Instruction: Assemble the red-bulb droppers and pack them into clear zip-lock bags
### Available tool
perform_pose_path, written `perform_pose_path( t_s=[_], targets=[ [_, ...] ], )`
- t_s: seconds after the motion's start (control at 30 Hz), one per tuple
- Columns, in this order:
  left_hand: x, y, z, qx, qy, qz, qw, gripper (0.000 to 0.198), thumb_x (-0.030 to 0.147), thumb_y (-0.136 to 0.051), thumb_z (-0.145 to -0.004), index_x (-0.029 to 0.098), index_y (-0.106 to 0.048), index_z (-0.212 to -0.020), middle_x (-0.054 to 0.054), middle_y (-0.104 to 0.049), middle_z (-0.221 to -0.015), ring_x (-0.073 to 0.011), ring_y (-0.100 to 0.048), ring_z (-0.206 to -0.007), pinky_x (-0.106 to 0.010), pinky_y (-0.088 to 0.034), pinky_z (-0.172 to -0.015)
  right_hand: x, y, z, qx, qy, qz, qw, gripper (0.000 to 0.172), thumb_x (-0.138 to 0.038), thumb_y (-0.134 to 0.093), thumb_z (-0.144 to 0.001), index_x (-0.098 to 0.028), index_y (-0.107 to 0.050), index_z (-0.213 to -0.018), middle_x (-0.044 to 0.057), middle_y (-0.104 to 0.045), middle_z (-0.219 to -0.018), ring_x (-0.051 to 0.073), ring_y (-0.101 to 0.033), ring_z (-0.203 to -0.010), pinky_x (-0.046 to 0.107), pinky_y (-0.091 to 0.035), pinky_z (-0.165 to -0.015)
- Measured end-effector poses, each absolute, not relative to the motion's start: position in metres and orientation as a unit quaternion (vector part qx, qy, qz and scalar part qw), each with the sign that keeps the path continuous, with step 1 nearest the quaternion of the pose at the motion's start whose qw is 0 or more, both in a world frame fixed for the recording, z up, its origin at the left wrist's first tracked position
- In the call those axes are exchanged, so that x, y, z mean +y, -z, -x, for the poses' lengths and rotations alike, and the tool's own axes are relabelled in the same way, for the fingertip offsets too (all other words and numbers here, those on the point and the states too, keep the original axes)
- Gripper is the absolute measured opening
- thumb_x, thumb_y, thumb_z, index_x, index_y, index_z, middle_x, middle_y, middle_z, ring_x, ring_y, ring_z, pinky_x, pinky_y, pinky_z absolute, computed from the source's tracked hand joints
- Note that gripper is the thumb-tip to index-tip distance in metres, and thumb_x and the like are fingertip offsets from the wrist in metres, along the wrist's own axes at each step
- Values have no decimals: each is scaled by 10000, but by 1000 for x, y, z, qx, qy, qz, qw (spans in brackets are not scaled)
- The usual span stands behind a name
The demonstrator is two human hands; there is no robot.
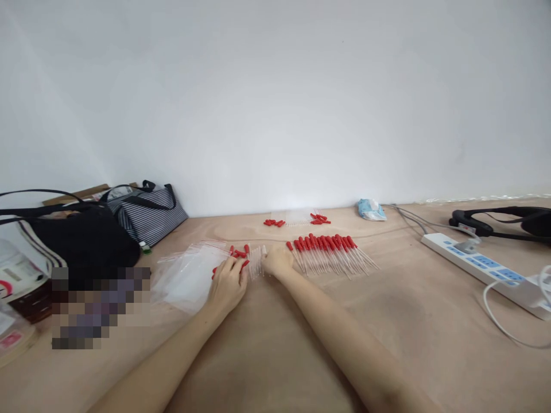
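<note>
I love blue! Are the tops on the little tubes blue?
No, the droppers lined up beside the right hand all have red tops.

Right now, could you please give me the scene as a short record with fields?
Left hand: fingers spread on loose red caps, beside clear bags
Right hand: curled, on clear tubes
Right of hands: row of red-capped droppers
Far side: more caps, blue packet
Left edge: black bag, striped bag
Right edge: power strip
</note>
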State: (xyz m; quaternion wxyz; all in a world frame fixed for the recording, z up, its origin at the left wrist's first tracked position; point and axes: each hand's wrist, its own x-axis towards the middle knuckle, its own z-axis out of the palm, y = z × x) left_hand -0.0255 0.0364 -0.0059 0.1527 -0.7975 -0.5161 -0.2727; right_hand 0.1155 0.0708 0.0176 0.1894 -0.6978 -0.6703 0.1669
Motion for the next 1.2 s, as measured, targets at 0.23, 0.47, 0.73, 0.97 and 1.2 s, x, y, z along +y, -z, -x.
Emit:
perform_pose_path(
  t_s=[0.23,0.47,0.73,0.97,1.2],
  targets=[
    [12,6,-6,-419,317,851,2,196,275,-408,-854,172,-568,-808,-39,-596,-763,-174,-560,-715,-285,-428,-663,19,1,-207,-806,-119,494,304,173,-185,-393,-852,-141,-523,-957,79,-630,-883,162,-566,-820,270,-378,-724],
    [3,9,-35,-361,319,871,-92,204,265,-403,-871,197,-595,-887,-18,-644,-782,-159,-588,-752,-277,-432,-705,-13,24,-252,-843,-73,407,343,216,-187,-388,-863,-208,-538,-1017,32,-625,-809,146,-552,-740,296,-329,-708],
    [0,6,-36,-352,335,862,-142,160,255,-424,-856,192,-571,-849,-7,-652,-776,-140,-605,-709,-232,-453,-647,-16,17,-237,-851,-77,394,338,163,-196,-405,-858,-186,-556,-920,26,-622,-789,129,-532,-699,305,-277,-731],
    [-2,7,-34,-329,337,872,-134,170,236,-405,-862,186,-563,-827,-10,-622,-731,-126,-582,-667,-222,-449,-625,-20,15,-234,-863,-75,378,328,197,-180,-392,-856,-190,-577,-924,28,-623,-771,127,-528,-705,320,-226,-754],
    [-8,6,-35,-298,287,905,-94,199,239,-385,-863,174,-544,-762,-34,-592,-708,-146,-551,-666,-254,-442,-626,-20,13,-237,-899,22,360,247,253,-110,-362,-818,-180,-601,-865,40,-602,-744,126,-475,-654,333,-182,-739]
  ],
)
